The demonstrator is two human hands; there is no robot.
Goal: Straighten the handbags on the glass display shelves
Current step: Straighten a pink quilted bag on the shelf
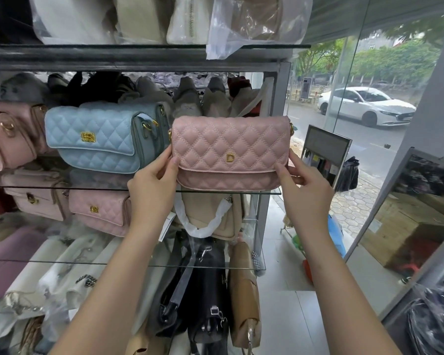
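pink bag [230,152]: quilted, gold D on the flap, upright, front facing us, at the right end of the mid glass shelf [100,187]; base level w/ shelf's front edge (we can't tell if it rests there or is lifted a touch).
L hand [151,185]: we pinch the bag's 9 o'clock end, thumb on front, fingers behind.
R hand [303,190]: we grip the 3 o'clock end, thumb on the front corner.
blue bag [95,135]: at 9 o'clock of pink bag, just beside it, same shelf, quilted, gold clasp, tilted.
beige bag [215,219]: at 6 o'clock, one shelf down, handle in white wrap.
small pink bag [100,211]: at 8 o'clock, same lower shelf.
black bag [208,290] & tan bag [244,285]: bottom, side by side.
white car [367,108]: at 2 o'clock, outside, thru the window.
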